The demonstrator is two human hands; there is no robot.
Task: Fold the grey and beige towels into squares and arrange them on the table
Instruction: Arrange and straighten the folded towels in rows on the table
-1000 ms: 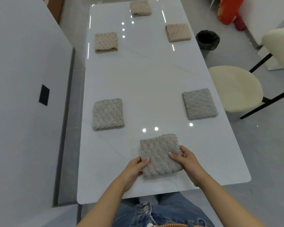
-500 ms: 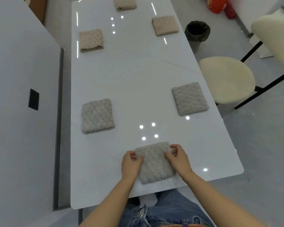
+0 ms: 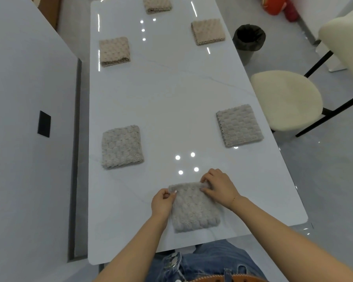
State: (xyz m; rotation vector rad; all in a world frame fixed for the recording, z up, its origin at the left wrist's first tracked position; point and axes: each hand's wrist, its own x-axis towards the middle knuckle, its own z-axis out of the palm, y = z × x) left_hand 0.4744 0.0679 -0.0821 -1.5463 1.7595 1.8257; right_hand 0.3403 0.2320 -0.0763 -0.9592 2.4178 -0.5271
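Both hands on the grey towel [image 3: 194, 208] at the near counter [image 3: 171, 94] edge: left grip [image 3: 163, 202] pinches the far-left corner, right grip [image 3: 216, 187] pinches the far-right corner, fingers curled on fabric. Towel's soft, light, floppy & plush, so it'll sag btwn the grips w/o tension. Best hold is those two far corners, layers pinched together so the fold doesn't slip open.

Bright overhead light; glare dots on table [image 3: 171, 102].
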